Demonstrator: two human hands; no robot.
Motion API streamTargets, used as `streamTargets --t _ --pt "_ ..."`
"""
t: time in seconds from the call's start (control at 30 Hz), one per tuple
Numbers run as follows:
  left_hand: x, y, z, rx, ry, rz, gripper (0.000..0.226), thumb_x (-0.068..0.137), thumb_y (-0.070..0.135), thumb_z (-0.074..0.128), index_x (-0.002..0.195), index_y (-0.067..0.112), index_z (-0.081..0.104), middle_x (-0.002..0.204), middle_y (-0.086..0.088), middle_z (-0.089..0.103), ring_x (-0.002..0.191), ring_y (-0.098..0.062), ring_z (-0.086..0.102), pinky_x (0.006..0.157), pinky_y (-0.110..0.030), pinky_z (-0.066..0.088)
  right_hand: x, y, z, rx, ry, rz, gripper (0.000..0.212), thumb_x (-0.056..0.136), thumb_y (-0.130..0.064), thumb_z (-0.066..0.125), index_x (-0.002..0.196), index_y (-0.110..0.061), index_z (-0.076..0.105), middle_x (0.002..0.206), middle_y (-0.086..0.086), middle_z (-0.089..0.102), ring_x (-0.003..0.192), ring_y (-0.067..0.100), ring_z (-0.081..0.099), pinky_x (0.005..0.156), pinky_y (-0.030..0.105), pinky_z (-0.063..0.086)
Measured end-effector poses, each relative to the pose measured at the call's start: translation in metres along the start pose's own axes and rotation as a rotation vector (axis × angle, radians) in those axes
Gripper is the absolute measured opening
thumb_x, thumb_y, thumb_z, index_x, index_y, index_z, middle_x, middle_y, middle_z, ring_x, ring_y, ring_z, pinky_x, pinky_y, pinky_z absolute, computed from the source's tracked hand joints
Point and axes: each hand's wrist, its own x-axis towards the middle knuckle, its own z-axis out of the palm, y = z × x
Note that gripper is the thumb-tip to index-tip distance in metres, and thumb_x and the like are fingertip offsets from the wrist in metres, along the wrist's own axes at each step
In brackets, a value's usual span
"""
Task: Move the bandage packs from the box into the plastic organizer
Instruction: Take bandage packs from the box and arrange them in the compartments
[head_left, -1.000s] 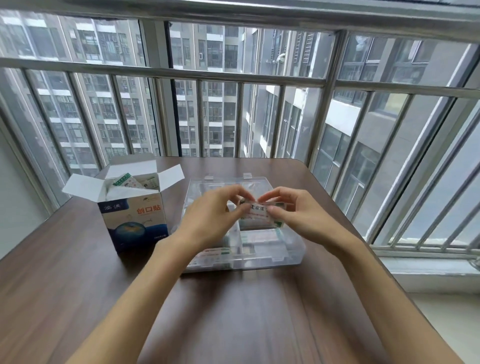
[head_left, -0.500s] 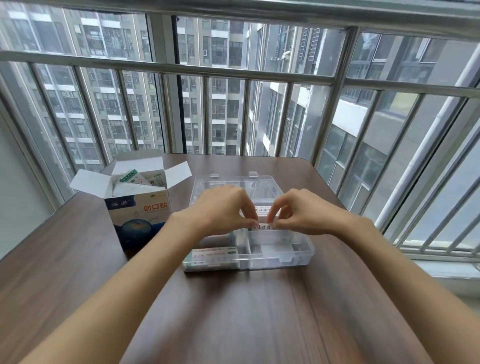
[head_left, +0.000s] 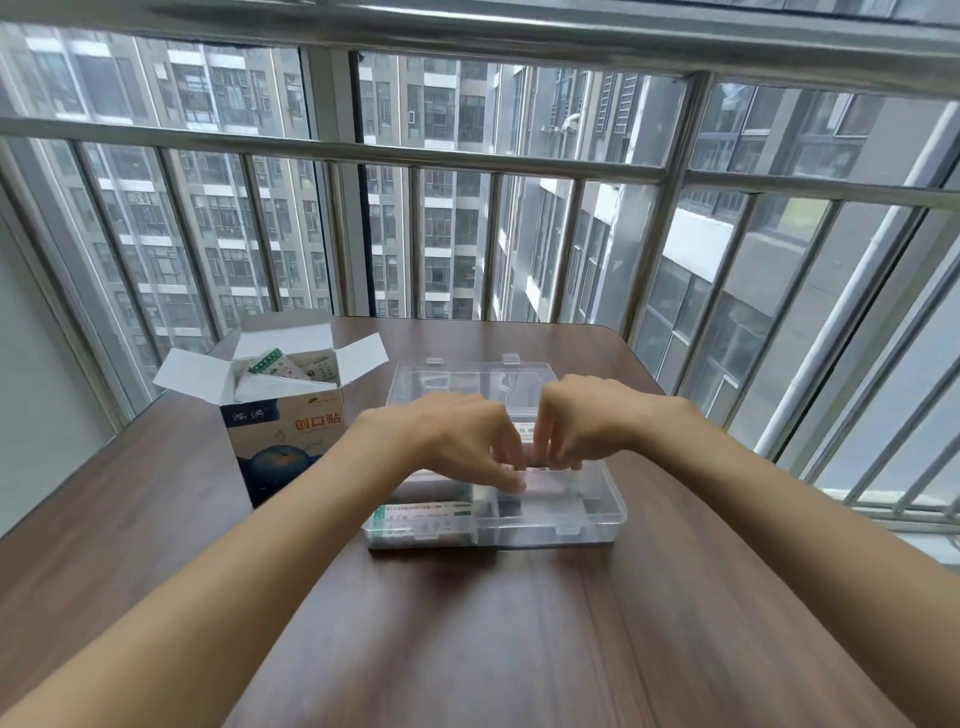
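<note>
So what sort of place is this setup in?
Probably a high-rise flat's enclosed balcony: a wooden table stands against a metal window grille, with apartment towers close outside.

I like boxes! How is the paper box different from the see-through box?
The cardboard box stands tall and upright with its flaps open; the plastic organizer lies low and flat. The cardboard box is printed blue and tan and hides its sides; the organizer is clear, with dividers. Both sit on the table and hold bandage packs.
</note>
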Motion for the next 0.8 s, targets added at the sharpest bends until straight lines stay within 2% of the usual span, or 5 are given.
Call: streamTargets --t 0.17,0.3,0.43,0.7,0.8 --pt "-0.001 -0.004 0.004 -0.04 0.05 0.0 0.032 0.084 0.053 0.062 0.11 0.036 0.069 0.112 0.017 0.068 0.1 -0.011 0.06 0.081 -0.029 0.046 -0.01 0.0 -0.011 0.035 0.205 0.14 0.007 0.075 -0.024 0.076 0.082 -0.023 0.074 0.064 -0.008 0.069 0.061 0.003 0.065 0.054 0.02 0.043" --pt "0.0 -0.003 0.005 -0.046 0.064 -0.008 0.032 0.083 0.052 0.063 0.109 0.034 0.07 0.111 0.018 0.068 0.1 -0.011 0.06 0.083 -0.03 0.048 -0.01 -0.007 -0.012 -0.067 -0.052 0.317 0.021 0.084 -0.025 0.067 0.066 -0.015 0.06 0.051 -0.007 0.057 0.047 0.006 0.051 0.052 0.022 0.04" --pt "0.001 -0.002 0.006 -0.056 0.067 -0.015 0.033 0.083 0.051 0.064 0.108 0.03 0.063 0.111 0.016 0.067 0.102 -0.011 0.058 0.077 -0.029 0.041 -0.004 -0.014 -0.012 0.018 -0.308 0.382 0.031 0.096 -0.025 0.05 0.071 -0.008 0.055 0.06 -0.001 0.055 0.047 0.01 0.042 0.046 0.018 0.034" --pt "-0.002 0.005 0.008 0.125 0.127 -0.016 0.032 0.089 0.053 0.055 0.102 0.028 0.069 0.105 0.0 0.067 0.095 -0.023 0.059 0.07 -0.028 0.035 0.009 -0.02 -0.007 0.027 -0.28 0.463 0.026 0.097 -0.017 0.045 0.072 -0.01 0.042 0.034 -0.006 0.053 0.05 0.009 0.044 0.064 0.022 0.038" --pt "-0.002 0.006 0.007 0.144 0.152 -0.019 0.033 0.09 0.053 0.054 0.104 0.028 0.069 0.105 -0.001 0.066 0.096 -0.024 0.059 0.07 -0.028 0.034 0.009 -0.016 -0.012 0.09 -0.323 0.459 0.029 0.094 -0.012 0.048 0.065 -0.009 0.049 0.032 -0.004 0.045 0.044 0.01 0.035 0.051 0.019 0.031"
